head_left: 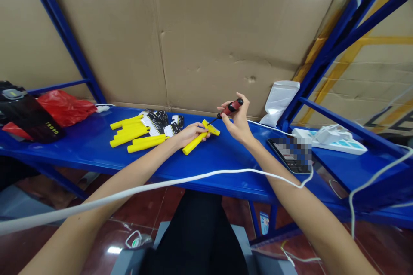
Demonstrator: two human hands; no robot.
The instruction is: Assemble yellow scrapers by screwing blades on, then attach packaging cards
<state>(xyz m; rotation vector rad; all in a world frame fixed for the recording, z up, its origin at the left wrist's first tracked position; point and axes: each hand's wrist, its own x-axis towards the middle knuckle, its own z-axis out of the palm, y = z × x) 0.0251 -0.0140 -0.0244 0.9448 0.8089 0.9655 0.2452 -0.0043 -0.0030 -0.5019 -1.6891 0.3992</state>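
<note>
My left hand [191, 134] is closed around a yellow T-shaped plastic tool [192, 143], holding it tilted just over the blue shelf. In my right hand [240, 122] is a screwdriver [231, 107] with a red and black handle. Its dark shaft slants down to the left, and the tip meets the head of the yellow tool. Some right-hand fingers are raised off the handle. Left of my left hand lie several yellow handles [130, 134] with black and white printed cards [156, 121] at their far ends.
A phone [292, 154] and a white power strip [332, 141] lie at the right. White cable [206, 175] crosses above my forearms. A black bottle [30, 114] and red plastic bag [69, 106] stand at the left. Cardboard [200, 47] backs the blue shelf [222, 172]; a white pouch [280, 101] leans there.
</note>
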